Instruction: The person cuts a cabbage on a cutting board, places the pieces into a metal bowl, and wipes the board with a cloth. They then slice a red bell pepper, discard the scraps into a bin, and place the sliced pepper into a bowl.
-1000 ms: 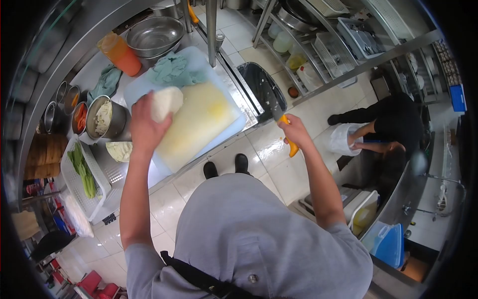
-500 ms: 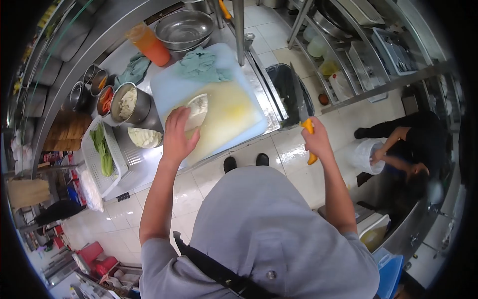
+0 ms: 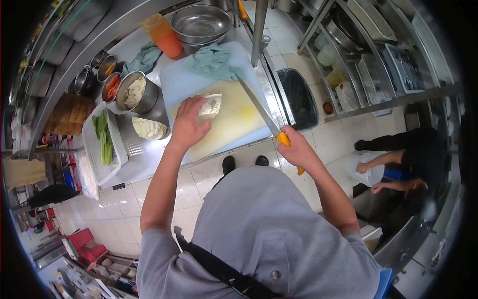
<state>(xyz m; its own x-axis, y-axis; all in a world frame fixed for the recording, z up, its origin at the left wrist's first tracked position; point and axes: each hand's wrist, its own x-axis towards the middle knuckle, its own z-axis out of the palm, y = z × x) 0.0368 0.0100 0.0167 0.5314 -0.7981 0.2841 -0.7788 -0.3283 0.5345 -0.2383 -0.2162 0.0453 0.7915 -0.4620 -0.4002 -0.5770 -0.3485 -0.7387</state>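
White cabbage piece (image 3: 214, 105): on the yellow cutting board (image 3: 226, 133), partly hidden under the left hand; a pale face shows beyond the fingers.
Its long axis: the visible edge runs roughly away from the person; the covered part hides the full shape.
Left hand (image 3: 190, 123): the nearer one, touching the piece from its left; fingers half curled over it, thumb set apart on the near side, seemingly a light steadying hold.
Knife (image 3: 260, 110): to the right of the piece and apart from it, blade slanting from the handle away and leftward; whether it meets the board cannot be told.
Right hand (image 3: 297, 149): farther from the piece, past the board's right edge, fingers wrapped firmly round the orange handle.
Teal cloth (image 3: 211, 61): bunched beyond the piece on the blue board (image 3: 177, 82), near the knife tip.
Cabbage wedge (image 3: 149, 128): left of the left hand, on the counter, just beside the metal pot (image 3: 149, 99).
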